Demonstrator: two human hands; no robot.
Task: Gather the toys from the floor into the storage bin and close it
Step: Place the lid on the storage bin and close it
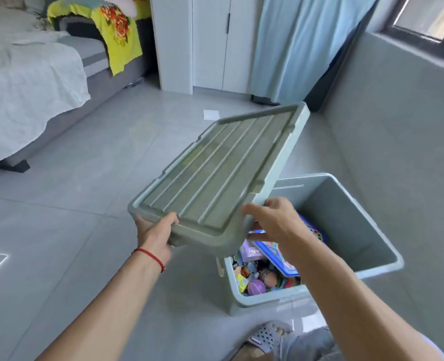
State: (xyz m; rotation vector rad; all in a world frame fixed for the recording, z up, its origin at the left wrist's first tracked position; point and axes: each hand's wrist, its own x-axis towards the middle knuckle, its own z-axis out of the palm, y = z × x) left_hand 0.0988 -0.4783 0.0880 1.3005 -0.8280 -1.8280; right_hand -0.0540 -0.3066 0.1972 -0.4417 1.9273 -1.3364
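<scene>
A pale green ribbed lid (220,175) is held up in the air, tilted, above and to the left of the open storage bin (387,259). My left hand (155,235) grips the lid's near left corner, thumb on top. My right hand (275,222) holds the lid's near right edge, fingers curled under it. The bin stands on the floor by the wall and holds several colourful toys (260,280), among them a blue board (278,254) and a purple ball (256,286).
A bed with a white cover (25,82) stands at the left. White wardrobe doors (210,40) and a blue curtain (304,45) are at the back. A small white paper (211,114) lies on the grey tiled floor. My slippered foot (267,334) is near the bin.
</scene>
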